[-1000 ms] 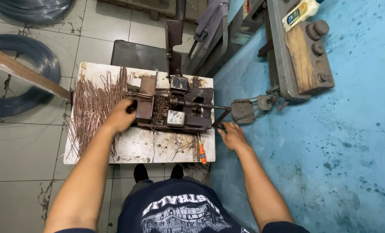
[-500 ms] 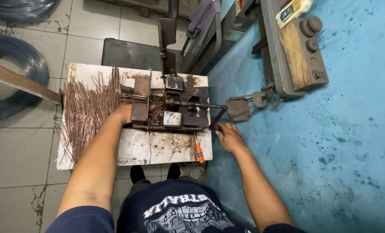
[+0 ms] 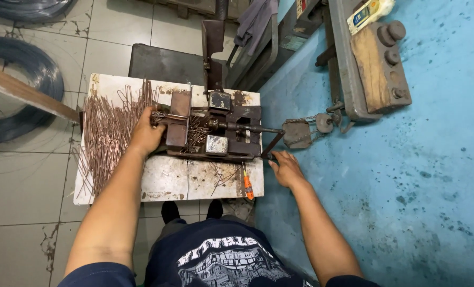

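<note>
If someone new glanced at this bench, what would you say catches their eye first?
First, the rusty metal bending machine in the middle of the stained white tabletop. The left hand rests at its left edge, beside a heap of bent copper-coloured wires. The right hand grips the machine's lever at the table's right edge.

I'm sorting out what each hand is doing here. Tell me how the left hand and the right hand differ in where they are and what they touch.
The left hand lies on the white table, at the rusty metal jig beside the pile of bent copper wires; the right hand is off the table's right edge. The left hand's fingers reach into the jig; the right hand grips the jig's dark lever at its lower end. Both are bare and touch the same jig.
</note>
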